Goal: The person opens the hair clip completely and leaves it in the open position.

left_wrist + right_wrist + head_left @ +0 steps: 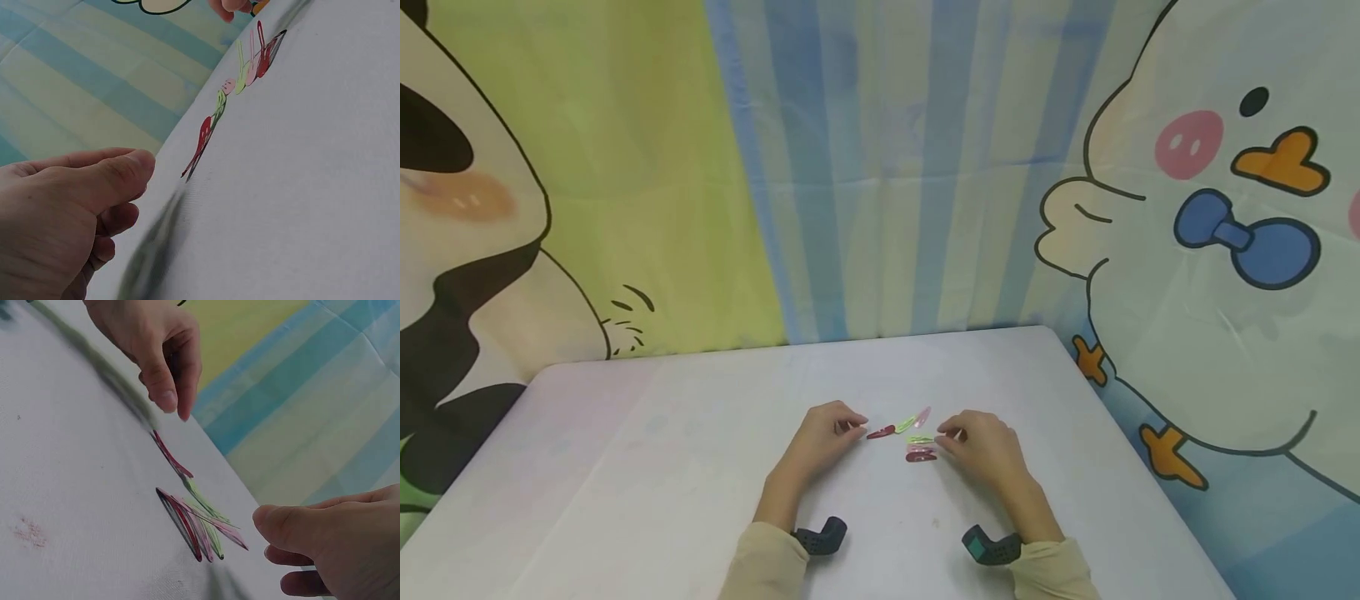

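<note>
Six snap hair clips lie on the white table in two groups. End to end in a slanting line are a red hair clip, a green hair clip and a pink hair clip. Nearer the person, side by side, lie a second green clip, a second pink clip and a dark red clip. My left hand, fingers loosely bent and holding nothing, hovers just left of the line's red clip. Loosely curled and without a clip, my right hand has its fingertips close by the second green clip's right end.
The white table reaches back to a striped curtain. Cartoon-printed cloth hangs along the right side. A dark wrist device sits on the left wrist, another dark device on the right.
</note>
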`<action>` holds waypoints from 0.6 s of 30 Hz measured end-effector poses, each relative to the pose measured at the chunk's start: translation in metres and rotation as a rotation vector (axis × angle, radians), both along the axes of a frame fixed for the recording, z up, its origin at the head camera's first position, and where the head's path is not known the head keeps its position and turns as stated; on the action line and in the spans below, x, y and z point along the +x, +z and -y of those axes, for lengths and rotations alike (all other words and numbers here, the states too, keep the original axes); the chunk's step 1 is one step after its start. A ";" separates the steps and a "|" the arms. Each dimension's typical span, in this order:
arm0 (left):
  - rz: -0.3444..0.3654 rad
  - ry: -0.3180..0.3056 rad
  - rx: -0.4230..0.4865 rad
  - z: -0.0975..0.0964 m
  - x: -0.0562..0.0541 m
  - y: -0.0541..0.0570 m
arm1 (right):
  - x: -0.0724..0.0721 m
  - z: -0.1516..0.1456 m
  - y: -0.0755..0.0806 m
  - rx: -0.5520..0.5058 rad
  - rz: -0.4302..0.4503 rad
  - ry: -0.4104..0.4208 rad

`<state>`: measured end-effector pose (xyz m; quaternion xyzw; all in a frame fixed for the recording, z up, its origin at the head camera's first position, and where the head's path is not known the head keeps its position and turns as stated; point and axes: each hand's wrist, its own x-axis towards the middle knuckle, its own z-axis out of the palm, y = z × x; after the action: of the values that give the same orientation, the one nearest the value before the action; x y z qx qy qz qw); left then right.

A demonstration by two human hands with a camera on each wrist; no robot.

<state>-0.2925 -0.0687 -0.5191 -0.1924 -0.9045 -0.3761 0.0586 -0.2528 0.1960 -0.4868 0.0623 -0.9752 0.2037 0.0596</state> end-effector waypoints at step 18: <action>0.070 0.028 -0.038 -0.003 0.001 -0.013 | 0.001 0.028 -0.016 0.009 -0.216 -0.034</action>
<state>-0.2915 -0.0662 -0.5319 -0.1674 -0.9157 -0.3643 0.0283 -0.2514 0.1683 -0.5029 0.0677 -0.9650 0.1904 0.1673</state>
